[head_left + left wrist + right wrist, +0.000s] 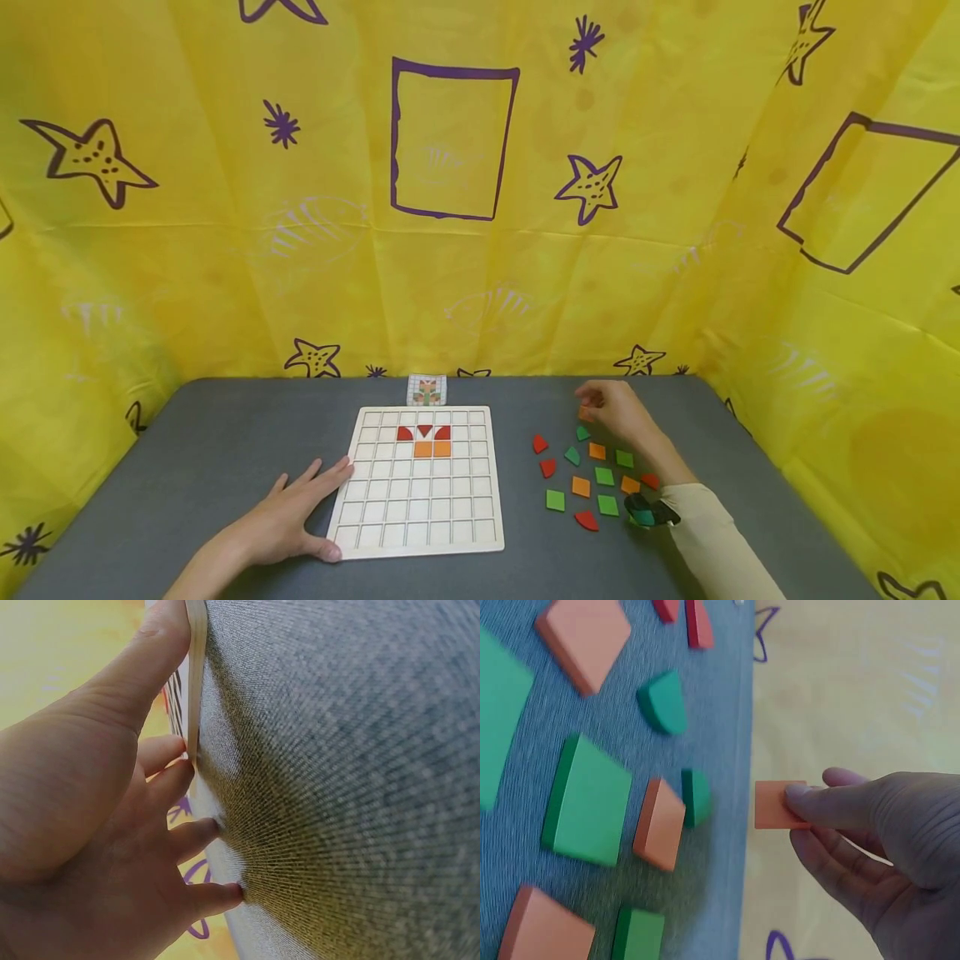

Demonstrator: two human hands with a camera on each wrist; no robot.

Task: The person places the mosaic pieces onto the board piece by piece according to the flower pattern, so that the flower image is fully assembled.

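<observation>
A pale wooden grid board [420, 508] lies on the grey table, with red pieces [442, 433] in one row and two orange squares [423, 449] just below them. My left hand [288, 517] rests at the board's left edge, thumb at the near corner and fingers spread along the side; in the left wrist view the thumb [142, 667] touches the board's rim. Over the far right of the table, my right hand [618, 414] pinches an orange square tile [772, 804] between thumb and fingers, lifted off the surface.
Loose tiles lie right of the board: green squares [555, 500], orange squares [581, 487], red quarter-rounds [587, 521] and dark green pieces [572, 455]. Behind the board sits a small pattern card [427, 390]. Yellow printed cloth [450, 292] hangs around the table.
</observation>
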